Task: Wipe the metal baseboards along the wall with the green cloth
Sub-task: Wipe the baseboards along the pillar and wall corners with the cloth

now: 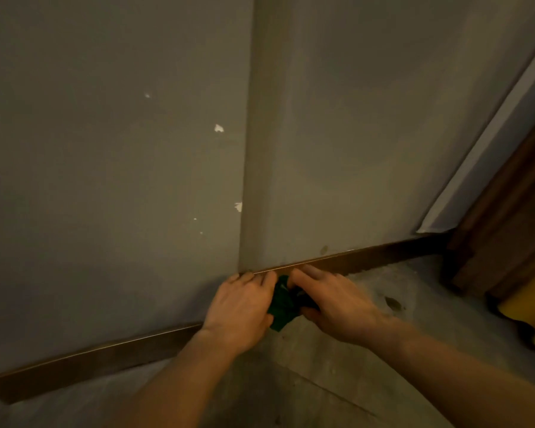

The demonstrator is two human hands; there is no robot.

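Observation:
A dark metal baseboard (383, 256) runs along the foot of the grey wall, with another stretch (90, 362) at the lower left. At the projecting wall corner a crumpled green cloth (283, 307) is pressed low against the baseboard between both hands. My left hand (241, 313) lies on the cloth's left side with its fingertips on the baseboard's top edge. My right hand (331, 304) grips the cloth from the right, fingers reaching to the baseboard. Most of the cloth is hidden under the hands.
The grey wall (105, 180) has small chipped paint spots. A brown wooden door frame (501, 242) stands at the right, with something yellow (528, 313) on the floor beside it. The floor (337, 381) is grey concrete with a dark stain (393, 302).

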